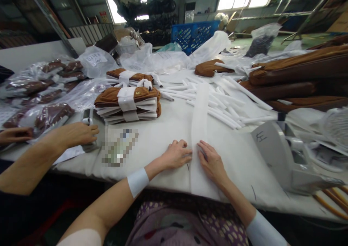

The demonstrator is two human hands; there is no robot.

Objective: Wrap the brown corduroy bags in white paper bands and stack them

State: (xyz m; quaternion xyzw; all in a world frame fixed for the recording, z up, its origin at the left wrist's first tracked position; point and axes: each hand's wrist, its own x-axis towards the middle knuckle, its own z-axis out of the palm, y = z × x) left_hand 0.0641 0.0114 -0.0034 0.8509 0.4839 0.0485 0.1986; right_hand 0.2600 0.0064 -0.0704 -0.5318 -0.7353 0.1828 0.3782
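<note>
A long strip of white foam-like sheet (199, 115) lies lengthwise in front of me on the cloth-covered table (165, 130). My left hand (177, 154) is at the strip's left edge, its fingers loosely bent and apart, with nothing visibly in them. On the strip's right side rests my right hand (213, 163), fingers stretched out along the edge. Beyond my left hand stands a stack of brown bags (108, 96) with white sheets between them and a white band (127, 103) around it. A heap of thin white rolls or tubes (223, 101) lies past the strip.
A grey tape dispenser (274, 151) stands to my right. At left, a co-worker's hand (77, 133) is at another dispenser (88, 116). Plastic-wrapped brown items (43, 112) lie far left; larger brown bags (299, 75) pile up at right. A blue crate (193, 36) stands behind.
</note>
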